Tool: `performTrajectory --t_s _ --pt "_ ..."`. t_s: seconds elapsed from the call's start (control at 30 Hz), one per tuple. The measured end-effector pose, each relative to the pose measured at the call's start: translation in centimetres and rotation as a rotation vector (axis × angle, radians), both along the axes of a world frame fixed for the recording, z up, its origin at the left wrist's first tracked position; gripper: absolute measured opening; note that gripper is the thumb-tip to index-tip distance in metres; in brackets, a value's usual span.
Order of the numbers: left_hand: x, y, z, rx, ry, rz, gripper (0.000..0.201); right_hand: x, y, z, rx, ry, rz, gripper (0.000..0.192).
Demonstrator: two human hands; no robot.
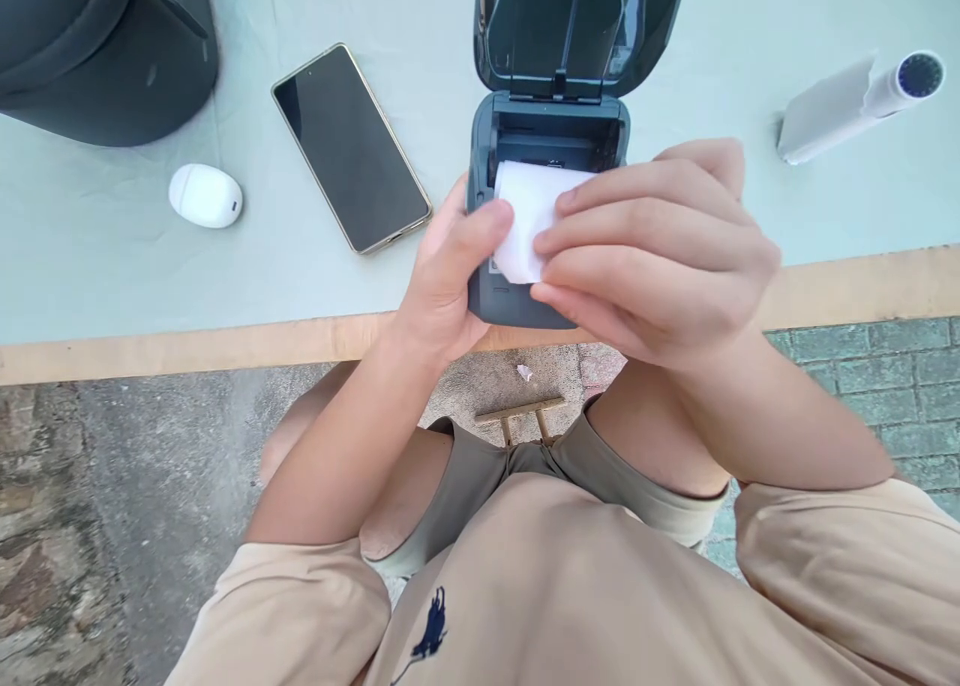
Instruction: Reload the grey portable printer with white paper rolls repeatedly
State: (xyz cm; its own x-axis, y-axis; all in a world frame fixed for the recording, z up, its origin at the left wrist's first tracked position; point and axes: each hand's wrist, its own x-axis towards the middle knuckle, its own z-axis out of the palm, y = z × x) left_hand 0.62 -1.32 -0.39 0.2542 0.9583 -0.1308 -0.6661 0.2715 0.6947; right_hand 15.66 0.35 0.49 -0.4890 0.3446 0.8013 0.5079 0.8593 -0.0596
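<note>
A small dark receipt printer (517, 311) sits at the table's front edge with its hinged lid (562, 31) raised away from me. My left hand (450, 276) grips the printer's left side, its thumb pressing on a white paper roll (521, 226). The fingers of my right hand (660, 246) are closed on the roll's right side, over the printer's opening. Part of the roll is hidden behind those fingers, so I cannot tell how deep it sits in the bay.
A phone (352, 151) with a dark screen lies left of the printer. Beyond it are a white earbud case (205, 196) and a black zippered bag (112, 66). At the right lies another roll (832, 111), partly unwound. My legs are under the wooden table edge (187, 351).
</note>
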Motion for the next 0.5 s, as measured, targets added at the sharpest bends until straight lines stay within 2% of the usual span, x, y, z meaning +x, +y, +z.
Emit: performTrajectory --t_s 0.13,0.3,0.43,0.5 --pt "-0.5 -0.1 -0.4 0.021 0.015 -0.013 0.02 0.4 0.2 0.2 -0.108 0.099 0.071 0.01" --pt "-0.5 0.0 -0.6 0.038 0.08 0.002 0.038 0.8 -0.1 0.9 -0.28 0.006 -0.116 0.017" --pt "-0.6 0.1 -1.0 0.069 0.044 -0.009 0.034 0.8 -0.2 0.6 -0.334 -0.021 -0.07 0.027" --pt "-0.7 0.2 -1.2 0.085 0.049 -0.028 0.031 1.0 -0.1 0.4 -0.391 0.102 -0.029 0.033"
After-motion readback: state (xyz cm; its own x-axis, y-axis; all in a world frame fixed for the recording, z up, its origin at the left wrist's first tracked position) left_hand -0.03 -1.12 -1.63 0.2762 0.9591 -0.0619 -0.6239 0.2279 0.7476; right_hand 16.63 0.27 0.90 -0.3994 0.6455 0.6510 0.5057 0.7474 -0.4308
